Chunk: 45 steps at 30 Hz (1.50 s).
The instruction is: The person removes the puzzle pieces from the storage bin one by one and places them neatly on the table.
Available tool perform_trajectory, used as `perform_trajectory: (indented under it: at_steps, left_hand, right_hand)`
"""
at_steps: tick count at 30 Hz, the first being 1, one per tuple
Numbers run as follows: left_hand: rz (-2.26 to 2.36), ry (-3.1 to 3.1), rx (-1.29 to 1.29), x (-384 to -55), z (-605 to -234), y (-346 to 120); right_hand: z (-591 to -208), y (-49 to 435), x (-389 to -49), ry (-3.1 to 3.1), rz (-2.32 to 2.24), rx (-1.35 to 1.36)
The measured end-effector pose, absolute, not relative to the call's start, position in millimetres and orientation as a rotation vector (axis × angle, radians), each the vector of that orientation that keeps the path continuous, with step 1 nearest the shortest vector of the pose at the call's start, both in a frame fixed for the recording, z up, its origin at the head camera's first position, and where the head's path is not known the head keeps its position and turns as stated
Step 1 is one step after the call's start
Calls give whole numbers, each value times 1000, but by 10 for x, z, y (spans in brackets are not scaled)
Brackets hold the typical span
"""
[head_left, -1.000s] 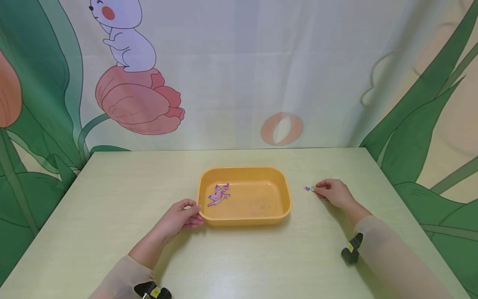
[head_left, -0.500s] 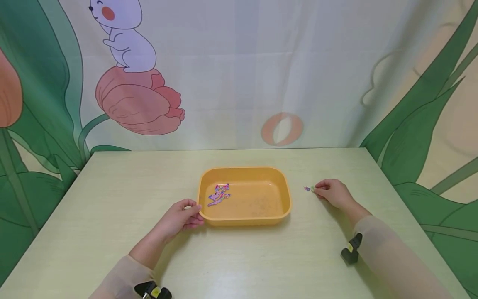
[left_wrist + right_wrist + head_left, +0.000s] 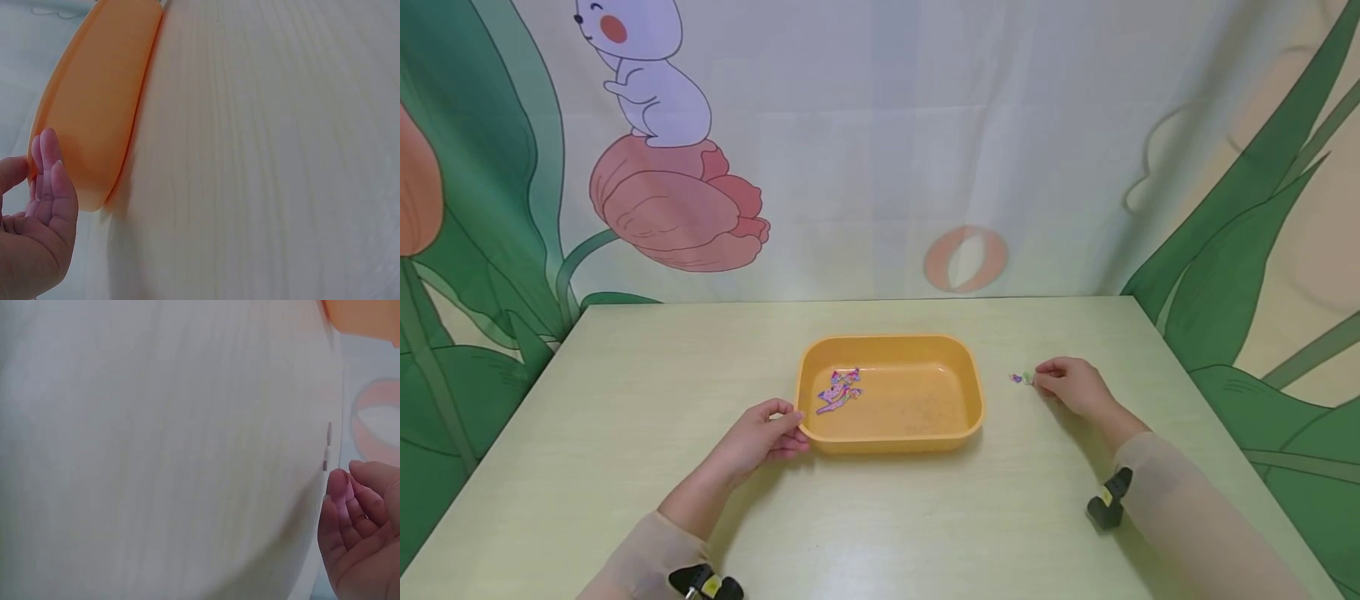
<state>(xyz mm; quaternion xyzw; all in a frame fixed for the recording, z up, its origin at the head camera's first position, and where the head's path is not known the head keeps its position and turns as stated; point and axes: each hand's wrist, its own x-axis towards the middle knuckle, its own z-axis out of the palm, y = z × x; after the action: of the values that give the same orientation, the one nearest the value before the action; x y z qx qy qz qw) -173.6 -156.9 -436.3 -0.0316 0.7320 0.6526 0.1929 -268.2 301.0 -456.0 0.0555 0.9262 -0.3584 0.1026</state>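
Yellow tray (image 3: 917, 400) lying left to right across the surface (image 3: 880, 525)

The left hand (image 3: 763, 437) pinches its near-left corner; purple pieces (image 3: 837, 395) lie in the tray's left end. Across a gap rightward, small pieces (image 3: 1017, 378) form a short sideways row just beside the right hand (image 3: 1073, 389); whether it holds one, I cannot tell. The surface's far edge runs behind the tray.

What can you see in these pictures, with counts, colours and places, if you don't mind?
Table: one, pale, lower half.
Tray: one, yellow-orange, mid-table.
Tray pieces: several, mostly purple, tray's left end.
Loose pieces: at least two, purple and greenish, right of tray.
Backdrop: one, mainly white and green, behind table.
Wrist cameras: two, black, lower left and right.
Sleeves: two, beige, lower left and right.
Left hand: one, bare, gripping tray's near-left corner.
Right hand: one, bare, beside loose pieces.
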Motion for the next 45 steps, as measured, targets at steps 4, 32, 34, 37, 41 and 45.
perform_trajectory:
  at_steps: [4, 32, 34, 37, 41, 45]
  left_hand:
    - [1827, 2058, -84, -1735, -4356, -1573]
    - [1817, 2071, -81, -1720, -4360, -1578]
    - [1816, 2071, -79, -1718, -4357, -1578]
    - [1819, 2074, -83, -1719, -4357, -1578]
    - [1821, 2081, -92, -1723, -4367, -1574]
    - [1824, 2072, -91, -1725, -4387, -1563]
  right_hand:
    - [-4488, 2982, -2669, 2690, -1142, 152]
    - [-4081, 2187, -2573, 2481, -1528, -273]
    - [-4059, 2126, -2572, 2472, -1544, -283]
    - [-4040, 2023, -2580, 2457, -1586, -315]
    - [-4028, 1847, -2588, 2422, -1628, -352]
    - [-4004, 1670, -2579, 2377, -1631, -374]
